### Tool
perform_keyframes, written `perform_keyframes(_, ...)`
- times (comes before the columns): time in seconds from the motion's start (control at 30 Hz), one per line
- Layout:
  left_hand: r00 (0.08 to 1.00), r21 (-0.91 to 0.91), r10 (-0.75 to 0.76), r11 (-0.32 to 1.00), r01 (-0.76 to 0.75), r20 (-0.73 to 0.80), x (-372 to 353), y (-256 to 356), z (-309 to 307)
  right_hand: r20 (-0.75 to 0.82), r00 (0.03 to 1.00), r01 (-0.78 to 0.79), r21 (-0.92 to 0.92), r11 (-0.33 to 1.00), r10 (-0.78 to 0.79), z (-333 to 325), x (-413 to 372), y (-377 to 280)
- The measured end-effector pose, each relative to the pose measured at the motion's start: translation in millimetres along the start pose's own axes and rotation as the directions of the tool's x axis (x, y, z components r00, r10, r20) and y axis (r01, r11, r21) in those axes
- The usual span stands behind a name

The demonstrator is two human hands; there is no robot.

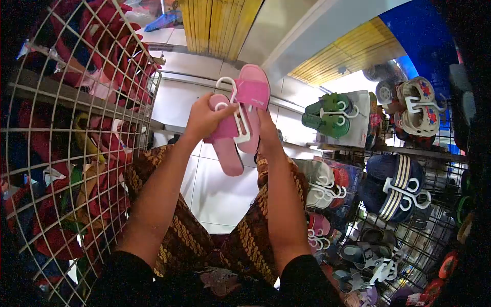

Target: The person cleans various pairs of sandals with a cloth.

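A pair of pink slide sandals hangs together on a white plastic hanger (244,125) in front of me. My left hand (207,116) is closed around the left pink slide sandal (226,156), its thumb across the strap beside the hanger. The right pink slide sandal (254,77) sits higher, with its toe end pointing away and small pale lettering on its strap. My right hand (267,130) grips that sandal along its right edge; some of its fingers are hidden behind the sole.
A wire mesh rack (76,107) with many red items stands at the left. On the right-hand display hang green sandals (330,115), cream clogs (422,120), navy striped slides (391,187) and grey sandals (365,253). White floor tiles (215,197) lie below, between my legs.
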State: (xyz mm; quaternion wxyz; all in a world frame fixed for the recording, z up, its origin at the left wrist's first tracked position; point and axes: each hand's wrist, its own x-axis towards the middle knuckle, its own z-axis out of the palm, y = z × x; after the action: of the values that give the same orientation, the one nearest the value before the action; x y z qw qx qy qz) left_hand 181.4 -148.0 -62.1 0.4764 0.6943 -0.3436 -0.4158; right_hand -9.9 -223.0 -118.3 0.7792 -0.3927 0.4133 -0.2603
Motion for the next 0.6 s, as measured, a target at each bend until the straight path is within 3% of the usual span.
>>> perform_keyframes(0.07,0.999,-0.097,-0.015,0.995,0.012,-0.029,10,-13,1,0.064,0.988,0.148,-0.150,0.978,-0.140,3,8,-2)
perform_keyframes(0.13,0.996,-0.130,-0.016,0.992,0.005,-0.085,16,-16,2,0.007,0.998,0.068,-0.127,0.990,-0.068,13,17,-23)
perform_keyframes(0.2,0.989,-0.175,-0.054,0.984,0.030,-0.137,19,-15,0,0.138,0.956,0.291,-0.330,0.898,-0.259,-4,33,-5)
perform_keyframes(0.3,0.975,-0.160,-0.127,0.982,0.097,-0.184,20,-15,2,0.010,0.997,0.070,-0.241,0.968,-0.070,9,25,-32)
perform_keyframes(0.37,0.964,-0.116,-0.134,0.987,0.109,-0.229,23,-17,0,0.128,0.985,0.151,-0.362,0.920,-0.111,-9,29,-24)
perform_keyframes(0.43,0.958,-0.016,-0.073,0.997,0.071,-0.279,25,-24,-5,0.017,0.973,-0.224,-0.202,0.953,0.232,9,20,-45)
perform_keyframes(0.47,0.953,0.034,-0.038,0.998,0.051,-0.300,25,-27,-6,0.063,0.967,-0.234,-0.178,0.956,0.248,10,17,-48)
perform_keyframes(0.6,0.929,-0.125,-0.061,0.992,0.016,-0.366,24,-31,-8,0.153,0.940,-0.282,-0.161,0.946,0.306,9,3,-64)
